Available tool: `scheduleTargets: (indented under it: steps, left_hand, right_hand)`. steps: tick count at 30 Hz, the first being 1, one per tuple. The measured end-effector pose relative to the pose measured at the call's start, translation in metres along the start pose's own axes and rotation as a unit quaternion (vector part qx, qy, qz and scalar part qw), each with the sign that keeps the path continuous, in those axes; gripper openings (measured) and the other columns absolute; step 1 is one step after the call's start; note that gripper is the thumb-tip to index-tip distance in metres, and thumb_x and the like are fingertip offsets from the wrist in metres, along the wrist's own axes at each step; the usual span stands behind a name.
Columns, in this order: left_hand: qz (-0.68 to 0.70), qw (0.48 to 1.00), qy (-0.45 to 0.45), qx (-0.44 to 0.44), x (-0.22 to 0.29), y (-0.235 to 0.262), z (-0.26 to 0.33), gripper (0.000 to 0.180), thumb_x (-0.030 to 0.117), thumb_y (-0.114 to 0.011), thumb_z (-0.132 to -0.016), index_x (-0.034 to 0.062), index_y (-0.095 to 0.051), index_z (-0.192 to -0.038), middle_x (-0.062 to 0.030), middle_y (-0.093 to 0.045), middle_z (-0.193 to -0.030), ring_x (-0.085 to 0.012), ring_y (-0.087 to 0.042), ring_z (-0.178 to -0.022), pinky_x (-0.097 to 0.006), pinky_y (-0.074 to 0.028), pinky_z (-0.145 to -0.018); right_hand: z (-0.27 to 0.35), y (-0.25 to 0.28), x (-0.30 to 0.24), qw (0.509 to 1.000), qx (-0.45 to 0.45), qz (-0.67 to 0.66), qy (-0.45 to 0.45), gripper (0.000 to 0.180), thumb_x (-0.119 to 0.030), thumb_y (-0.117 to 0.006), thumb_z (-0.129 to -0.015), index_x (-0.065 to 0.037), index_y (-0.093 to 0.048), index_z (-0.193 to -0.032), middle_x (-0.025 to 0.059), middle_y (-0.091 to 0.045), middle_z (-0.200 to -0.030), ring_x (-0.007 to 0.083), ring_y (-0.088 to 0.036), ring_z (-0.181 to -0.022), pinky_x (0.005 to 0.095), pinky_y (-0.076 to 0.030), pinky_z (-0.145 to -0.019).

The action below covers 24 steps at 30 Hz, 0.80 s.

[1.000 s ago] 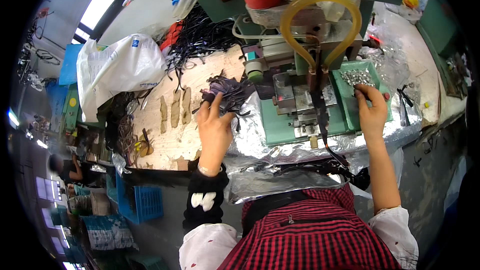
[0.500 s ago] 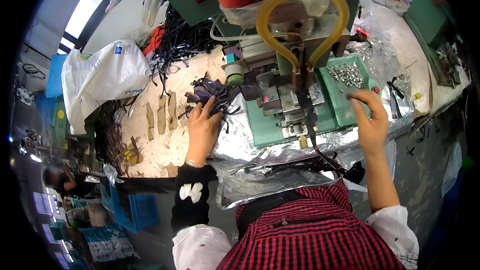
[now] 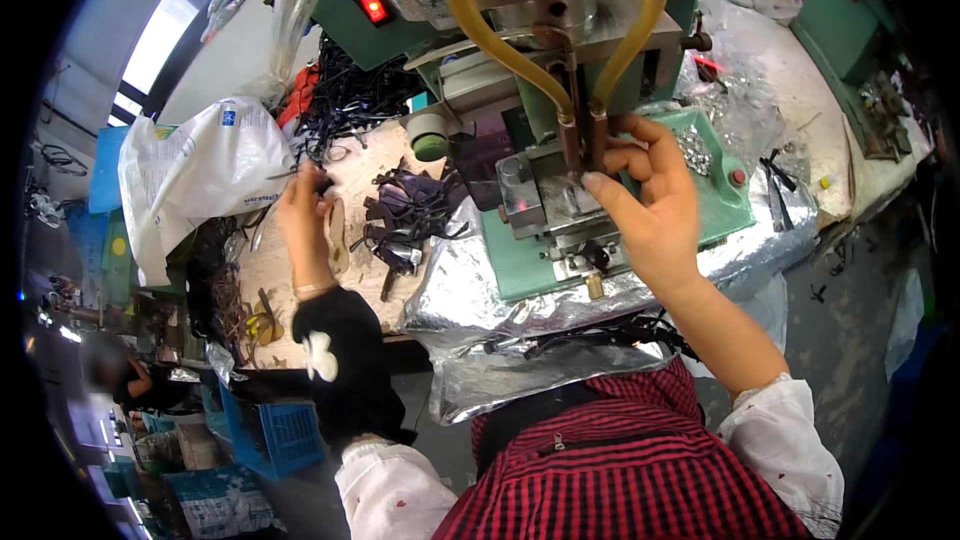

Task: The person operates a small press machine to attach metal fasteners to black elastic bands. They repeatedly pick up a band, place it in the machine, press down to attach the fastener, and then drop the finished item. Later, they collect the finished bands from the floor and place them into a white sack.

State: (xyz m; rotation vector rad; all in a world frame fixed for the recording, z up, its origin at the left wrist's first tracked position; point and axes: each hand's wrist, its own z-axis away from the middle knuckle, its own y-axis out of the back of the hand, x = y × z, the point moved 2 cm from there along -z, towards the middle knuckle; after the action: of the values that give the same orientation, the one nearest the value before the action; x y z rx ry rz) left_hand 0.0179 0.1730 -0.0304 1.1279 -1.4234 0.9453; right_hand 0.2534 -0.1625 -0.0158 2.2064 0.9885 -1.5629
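My left hand (image 3: 305, 225) is at the left of the bench, its fingertips closed on the end of a thin black strap (image 3: 323, 182) at the edge of a tangled heap of straps. My right hand (image 3: 658, 205) reaches into the green bench machine (image 3: 508, 270). Its thumb and fingers curl together beside the two copper-coloured rods (image 3: 583, 145), over the metal fixture (image 3: 560, 202). Whatever those fingers pinch is hidden. A loose pile of dark strap pieces (image 3: 405, 205) lies between my left hand and the machine.
A green tray (image 3: 735, 210) with small shiny metal parts (image 3: 695, 150) stands right of the fixture. A yellow hose (image 3: 480, 25) loops above the rods. Left are a white plastic bag (image 3: 205, 155) and the strap heap (image 3: 355, 85). Silver foil (image 3: 450, 290) covers the bench front.
My left hand has left the pile of pieces and moved left to the strap heap. My right hand has gone from the tray to the rods. The dark strap hanging at the fixture is gone.
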Motion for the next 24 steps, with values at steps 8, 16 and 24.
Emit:
scheduleTargets:
  steps: [8, 16, 24]
  left_hand:
    - [-0.506, 0.754, -0.355, -0.221, -0.056, -0.078, 0.123, 0.015, 0.007, -0.072, -0.073, 0.006, -0.071, -0.088, -0.0092, -0.06, -0.094, -0.0317, -0.057, -0.09, -0.042, -0.048, -0.076]
    - [-0.28, 0.795, -0.523, -0.126, 0.064, -0.094, 0.207, 0.011, -0.003, -0.067, -0.083, -0.003, -0.068, -0.094, -0.019, -0.073, -0.093, -0.0271, -0.071, -0.076, -0.034, -0.055, -0.062]
    - [-0.211, 0.686, -0.655, -0.238, 0.069, -0.163, 0.237, 0.019, 0.018, -0.08, -0.079, 0.0057, -0.069, -0.088, -0.0181, -0.07, -0.108, -0.014, -0.061, -0.063, -0.023, -0.051, -0.055]
  right_hand:
    - [0.013, 0.01, -0.039, 0.983, -0.092, 0.16, 0.022, 0.059, 0.003, -0.06, -0.082, 0.002, -0.046, -0.139, 0.0176, -0.063, -0.124, 0.0262, -0.065, -0.111, 0.0355, -0.046, -0.1]
    - [0.024, 0.114, 0.054, 0.874, -0.082, 0.472, 0.082, 0.03, 0.001, -0.053, -0.083, -0.002, -0.067, -0.109, 0.0188, -0.069, -0.109, 0.0361, -0.064, -0.105, 0.0432, -0.05, -0.092]
    - [0.016, 0.116, 0.045, 0.916, 0.002, 0.401, 0.002, 0.028, -0.004, -0.059, -0.085, -0.005, -0.069, -0.111, 0.0174, -0.07, -0.105, 0.035, -0.067, -0.1, 0.04, -0.051, -0.089]
